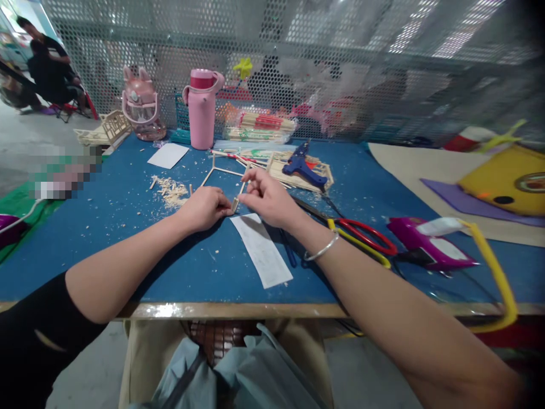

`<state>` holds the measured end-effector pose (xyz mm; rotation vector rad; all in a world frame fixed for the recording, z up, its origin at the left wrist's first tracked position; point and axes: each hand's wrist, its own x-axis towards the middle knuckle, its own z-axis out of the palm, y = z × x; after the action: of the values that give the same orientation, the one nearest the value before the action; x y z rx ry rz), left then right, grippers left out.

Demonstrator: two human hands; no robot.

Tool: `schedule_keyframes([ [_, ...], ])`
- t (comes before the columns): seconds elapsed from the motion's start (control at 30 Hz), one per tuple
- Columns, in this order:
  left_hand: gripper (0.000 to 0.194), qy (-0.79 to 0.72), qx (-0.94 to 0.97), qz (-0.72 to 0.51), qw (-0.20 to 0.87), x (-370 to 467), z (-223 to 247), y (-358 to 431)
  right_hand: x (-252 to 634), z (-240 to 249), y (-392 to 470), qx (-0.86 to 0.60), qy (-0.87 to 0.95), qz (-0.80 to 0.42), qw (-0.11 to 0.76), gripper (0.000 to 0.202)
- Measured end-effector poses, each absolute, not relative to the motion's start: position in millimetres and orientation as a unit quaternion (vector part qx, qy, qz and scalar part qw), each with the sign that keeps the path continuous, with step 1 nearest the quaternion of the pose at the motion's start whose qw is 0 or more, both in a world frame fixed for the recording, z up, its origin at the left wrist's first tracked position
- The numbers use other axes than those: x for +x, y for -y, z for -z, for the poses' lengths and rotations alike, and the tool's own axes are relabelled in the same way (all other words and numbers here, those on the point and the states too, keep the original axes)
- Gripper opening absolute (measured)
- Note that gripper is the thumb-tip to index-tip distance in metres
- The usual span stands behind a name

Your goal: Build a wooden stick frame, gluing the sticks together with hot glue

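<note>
A small frame of thin wooden sticks (229,171) lies on the blue tabletop in front of me. My left hand (205,207) rests on the table with its fingers closed at the near corner of this frame. My right hand (275,199), with a bangle on the wrist, has its thumb and curled fingers at the frame's right-hand stick; the exact contact is hard to make out. Just below the hands lies a strip of white paper (263,250). A heap of wood scraps (171,192) is left of the frame.
A blue glue gun (304,166) lies on a flat wooden stick structure (279,168). Red-handled scissors (368,236), a yellow-framed saw (489,267) and a purple tool (430,244) are to the right. A pink bottle (202,113) and a clear jug (142,108) stand behind.
</note>
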<state>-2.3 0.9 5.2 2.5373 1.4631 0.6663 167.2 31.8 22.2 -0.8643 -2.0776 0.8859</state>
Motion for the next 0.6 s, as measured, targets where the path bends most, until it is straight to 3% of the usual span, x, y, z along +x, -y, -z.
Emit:
schedule_keyframes([
  [0.17, 0.013, -0.495, 0.837, -0.218, 0.08, -2.2, -5.5, -0.5, 175.1, -20.9, -38.7, -0.358, 0.694, -0.469, 0.412, 0.01],
  [0.37, 0.009, -0.509, 0.825, -0.229, 0.085, -2.2, -4.8, 0.6, 173.3, -15.9, -36.5, -0.362, 0.76, -0.404, 0.357, 0.01],
  [0.6, 0.01, -0.52, 0.819, -0.226, 0.092, -1.9, -7.3, 2.7, 174.2, -14.6, -34.4, -0.365, 0.787, -0.419, 0.269, 0.009],
])
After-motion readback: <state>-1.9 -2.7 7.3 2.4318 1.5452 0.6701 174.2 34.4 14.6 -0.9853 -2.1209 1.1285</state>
